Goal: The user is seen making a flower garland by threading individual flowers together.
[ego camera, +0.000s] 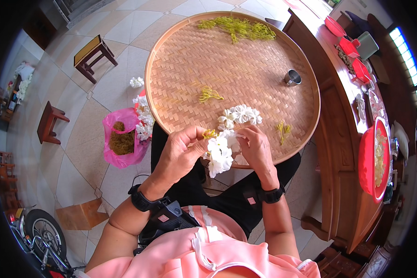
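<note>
Between my hands runs a string of white artificial flowers [219, 154], curving from the front rim up onto the woven bamboo tray [184, 66]. My left hand [182, 153] pinches a small yellow-green sprig [209, 133] between thumb and fingertips, right at the flowers. The fingers of my right hand [256, 147] are closed on a white blossom at the strand's other side. Beyond the flowers lies a loose yellow-green sprig [209, 94]. Another small sprig [283, 132] lies to the right of my right hand.
A metal cup [293, 77] stands on the tray's right side, and a green sprig pile [239, 27] lies at its far edge. Left on the floor are a pink plastic bag [125, 160] and stools [93, 52]. A wooden cabinet [337, 139] with a red basin [366, 163] borders the right.
</note>
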{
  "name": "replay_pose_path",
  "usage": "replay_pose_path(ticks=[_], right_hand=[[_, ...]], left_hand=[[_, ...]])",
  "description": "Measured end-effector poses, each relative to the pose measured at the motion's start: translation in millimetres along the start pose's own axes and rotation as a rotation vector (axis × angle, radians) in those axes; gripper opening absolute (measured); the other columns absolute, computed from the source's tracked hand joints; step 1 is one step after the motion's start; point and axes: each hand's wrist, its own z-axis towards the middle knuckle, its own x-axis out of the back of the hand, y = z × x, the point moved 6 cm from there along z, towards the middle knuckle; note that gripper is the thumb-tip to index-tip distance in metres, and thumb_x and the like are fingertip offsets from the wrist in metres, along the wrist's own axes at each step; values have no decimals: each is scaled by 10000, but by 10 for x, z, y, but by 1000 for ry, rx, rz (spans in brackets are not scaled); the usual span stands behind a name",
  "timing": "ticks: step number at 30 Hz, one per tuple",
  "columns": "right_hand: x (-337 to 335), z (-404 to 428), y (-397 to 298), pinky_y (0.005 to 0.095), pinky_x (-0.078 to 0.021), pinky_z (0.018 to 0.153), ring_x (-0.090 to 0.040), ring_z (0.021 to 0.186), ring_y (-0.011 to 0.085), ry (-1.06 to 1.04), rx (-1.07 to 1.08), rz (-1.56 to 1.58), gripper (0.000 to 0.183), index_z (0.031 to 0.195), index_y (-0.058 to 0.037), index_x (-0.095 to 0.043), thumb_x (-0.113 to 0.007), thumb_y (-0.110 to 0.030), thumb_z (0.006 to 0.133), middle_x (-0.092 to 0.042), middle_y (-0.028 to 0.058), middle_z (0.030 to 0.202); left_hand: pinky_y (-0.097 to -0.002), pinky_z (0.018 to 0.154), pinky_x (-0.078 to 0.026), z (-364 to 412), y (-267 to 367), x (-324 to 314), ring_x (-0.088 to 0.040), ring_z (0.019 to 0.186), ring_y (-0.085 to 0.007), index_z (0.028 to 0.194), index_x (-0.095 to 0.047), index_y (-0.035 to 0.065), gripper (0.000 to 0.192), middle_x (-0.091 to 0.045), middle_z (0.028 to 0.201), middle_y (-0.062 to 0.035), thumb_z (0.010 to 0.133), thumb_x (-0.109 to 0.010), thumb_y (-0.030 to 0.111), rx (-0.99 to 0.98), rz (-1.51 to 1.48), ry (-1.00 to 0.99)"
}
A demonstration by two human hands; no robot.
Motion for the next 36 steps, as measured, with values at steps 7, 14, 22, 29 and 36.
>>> replay_pose_path(ticks=[7, 14, 22, 29, 36], right_hand=[[163, 24, -82, 318, -450, 583, -584, 684, 265, 32, -90, 139, 74, 861, 32, -625, -616, -38, 838, -590, 137, 818], [344, -25, -464, 288, -443, 591, -555, 677, 178, -2, 2, 494, 76, 897, 46, -609, -611, -4, 840, -551, 110, 844], [451, -105, -661, 345, -474, 690, -599, 815, 322, -131, 97, 415, 93, 903, 42, -596, -596, 10, 815, -583, 171, 993], [495, -88, -680, 327, -465, 723, -584, 845, 268, -185, 45, 535, 175, 944, 56, -590, -601, -111, 892, -583, 147, 956], [352, -111, -477, 193, -423, 598, -513, 676, 28, -75, -164, 842, 119, 889, 20, -635, -663, -92, 861, -591, -6, 748]], left_hand=[[-215, 727, -457, -6, -1, -77, -572, 801, -69, 993, -595, -33, 204, -627, 880, -24, 917, -596, 156, 15, 317, 13], [-361, 742, -442, -12, 239, -328, -570, 802, -279, 871, -603, 0, 105, -627, 854, -127, 826, -641, 87, -183, 649, 11], [-359, 819, -452, -57, 442, -405, -587, 888, -296, 873, -592, -10, 141, -615, 927, -155, 838, -646, 116, -546, 766, 36], [-379, 846, -399, -82, 422, -357, -575, 922, -285, 871, -586, 22, 134, -615, 939, -105, 756, -652, 11, -456, 720, 37], [-374, 860, -395, -109, 447, -464, -563, 959, -281, 846, -579, 33, 108, -612, 960, -105, 778, -658, 59, -519, 917, 19]])
